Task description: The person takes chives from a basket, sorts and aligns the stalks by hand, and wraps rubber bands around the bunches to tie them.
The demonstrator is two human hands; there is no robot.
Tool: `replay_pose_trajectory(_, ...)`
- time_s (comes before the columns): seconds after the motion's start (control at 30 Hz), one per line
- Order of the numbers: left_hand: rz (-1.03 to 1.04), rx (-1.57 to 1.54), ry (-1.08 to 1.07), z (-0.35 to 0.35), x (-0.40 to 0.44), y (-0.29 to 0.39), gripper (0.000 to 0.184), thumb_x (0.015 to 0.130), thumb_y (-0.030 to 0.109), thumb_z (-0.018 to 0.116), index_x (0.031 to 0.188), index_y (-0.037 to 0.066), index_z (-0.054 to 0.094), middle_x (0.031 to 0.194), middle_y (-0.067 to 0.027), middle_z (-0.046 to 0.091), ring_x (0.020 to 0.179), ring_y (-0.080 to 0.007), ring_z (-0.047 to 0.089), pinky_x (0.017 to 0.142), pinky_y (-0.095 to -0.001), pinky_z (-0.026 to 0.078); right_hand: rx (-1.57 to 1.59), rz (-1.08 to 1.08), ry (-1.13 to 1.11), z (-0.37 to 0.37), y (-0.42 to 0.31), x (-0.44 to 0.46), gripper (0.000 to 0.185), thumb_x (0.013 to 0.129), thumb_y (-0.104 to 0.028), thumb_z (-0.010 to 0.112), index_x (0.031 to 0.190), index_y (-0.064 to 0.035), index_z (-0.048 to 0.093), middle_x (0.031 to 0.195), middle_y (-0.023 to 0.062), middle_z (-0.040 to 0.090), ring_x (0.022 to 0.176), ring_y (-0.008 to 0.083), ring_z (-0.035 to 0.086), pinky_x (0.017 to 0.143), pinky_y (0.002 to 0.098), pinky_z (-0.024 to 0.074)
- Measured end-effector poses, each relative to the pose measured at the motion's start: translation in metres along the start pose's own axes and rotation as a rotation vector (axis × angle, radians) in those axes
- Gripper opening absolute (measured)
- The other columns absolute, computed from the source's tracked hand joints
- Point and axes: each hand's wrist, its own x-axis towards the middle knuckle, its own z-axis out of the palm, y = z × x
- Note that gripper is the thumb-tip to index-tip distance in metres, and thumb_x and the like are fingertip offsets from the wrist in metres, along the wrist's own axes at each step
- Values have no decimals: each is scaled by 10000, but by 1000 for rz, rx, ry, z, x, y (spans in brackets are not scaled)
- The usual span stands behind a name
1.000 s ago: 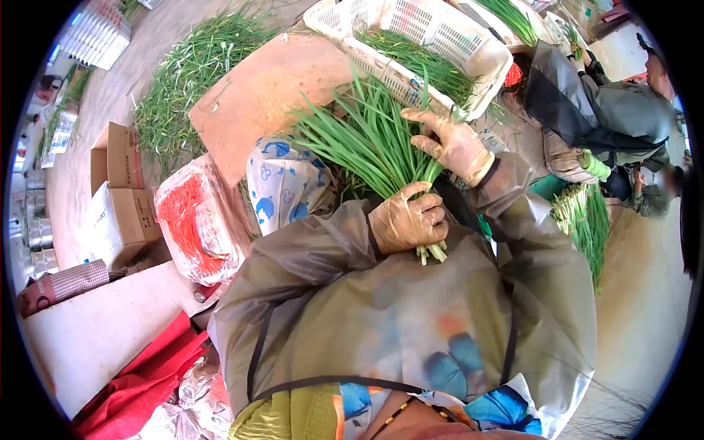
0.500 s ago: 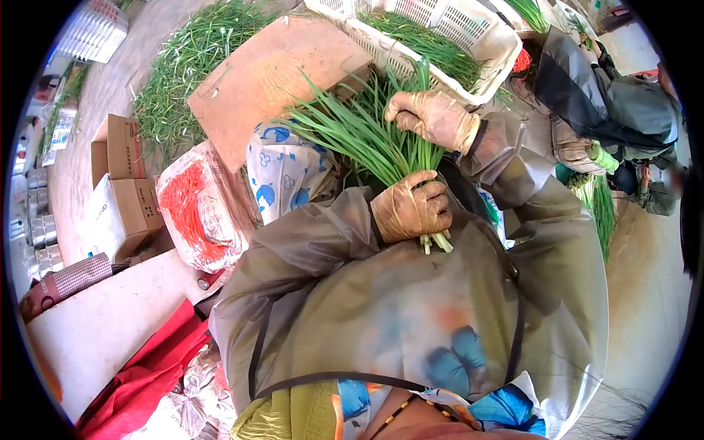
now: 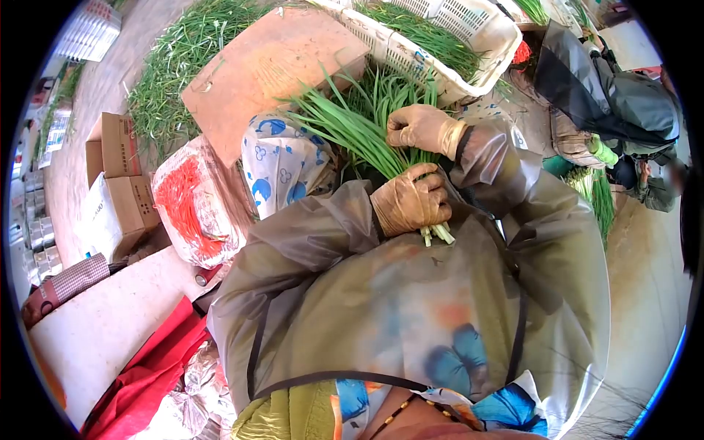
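A bunch of garlic chives (image 3: 352, 125) slants across my front, its long green leaves pointing up and left and its pale cut ends (image 3: 438, 233) low. My gloved left hand (image 3: 412, 199) is wrapped round the stems just above those pale ends. Higher up, my gloved right hand (image 3: 424, 130) lies over the right side of the leaves, its fingers curled into a pinch. What sits between these fingertips is hidden. Both gloves are thin, tan and wrinkled. More chives lie behind the bunch, below the white crate.
A white plastic crate (image 3: 506, 55) holds chives at the top. Left of it are a brown board (image 3: 271, 70), a chive heap (image 3: 172, 73), red ties (image 3: 183, 205) on a sack and cardboard boxes (image 3: 125, 198). Another person (image 3: 612, 95) is at upper right.
My right hand has shifted slightly down, closer to my left hand. The left hand keeps its grip on the chives. The view has moved a little.
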Motion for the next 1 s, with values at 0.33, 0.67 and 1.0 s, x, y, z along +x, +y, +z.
replay_pose_trajectory(0.33, -167, -45, 184, 5, -12, 1, 45, 694, 269, 561, 731, 292, 573, 979, 59, 603, 1068, -158, 517, 1008, -417, 304, 981, -47, 433, 32, 32, -37, 82, 813, -53, 589, 837, 19, 557, 789, 80, 625, 730, 133, 580, 690, 242, 465)
replay_pose_trajectory(0.67, -220, -354, 106, 8, -22, 1, 181, 662, 190, 616, 840, 219, 600, 982, 17, 573, 1017, -197, 545, 934, -470, 388, 963, 10, 460, 46, 38, -44, 107, 844, -71, 578, 782, 15, 566, 779, 65, 632, 722, 120, 594, 659, 240, 466)
replay_pose_trajectory(1.0, -287, -337, 58, 8, -23, 4, 164, 677, 207, 598, 839, 236, 595, 951, 42, 573, 996, -178, 551, 935, -479, 374, 433, -54, 526, 46, 27, -55, 129, 834, -125, 615, 813, -15, 551, 753, 51, 613, 657, 138, 556, 619, 266, 460)
